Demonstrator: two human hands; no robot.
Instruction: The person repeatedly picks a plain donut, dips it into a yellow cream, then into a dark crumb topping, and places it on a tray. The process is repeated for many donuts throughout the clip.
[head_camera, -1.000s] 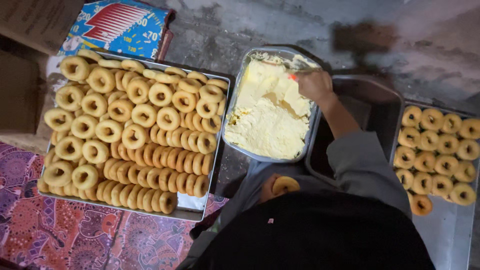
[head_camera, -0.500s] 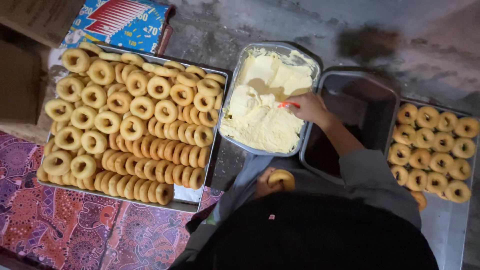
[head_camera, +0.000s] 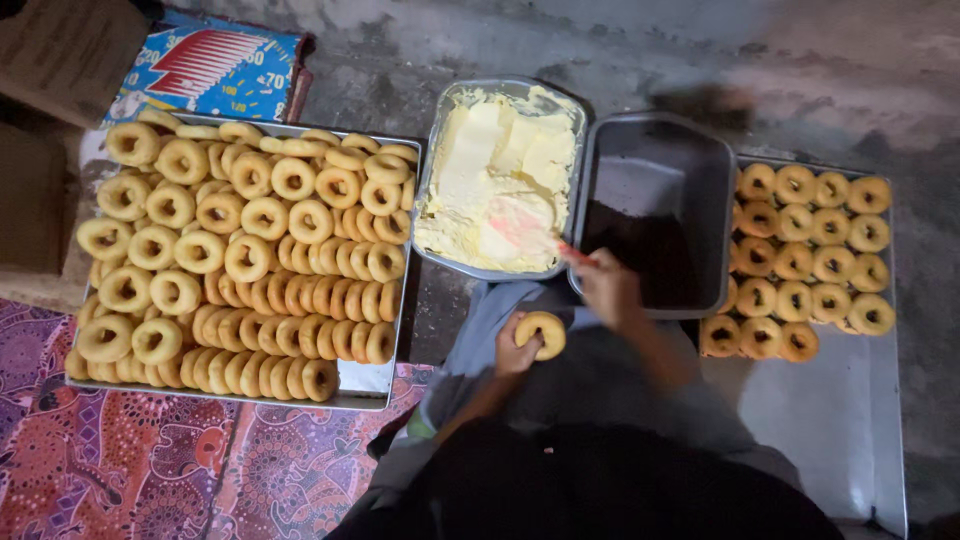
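My left hand (head_camera: 516, 352) holds a plain ring doughnut (head_camera: 541, 333) just above my lap. My right hand (head_camera: 608, 284) grips a spatula with an orange handle; its pale blade (head_camera: 520, 226) rests in the near end of a metal pan of yellow cream (head_camera: 497, 175). To the left lies a big metal tray (head_camera: 358, 381) packed with several plain doughnuts (head_camera: 232, 255). A dark grey tub (head_camera: 660, 170) holding brown powder sits just beyond my right hand. Further right a flat tray (head_camera: 820, 410) carries several more doughnuts (head_camera: 812, 258).
A blue printed box (head_camera: 215, 62) and brown cardboard boxes (head_camera: 60, 60) lie at the back left on the concrete floor (head_camera: 700, 50). A purple patterned mat (head_camera: 110, 460) covers the floor at the front left. My dark clothing (head_camera: 600, 480) fills the lower middle.
My right hand has drawn the spatula back from the far side of the cream pan to its near edge. The doughnut in my left hand has come up closer to the right hand.
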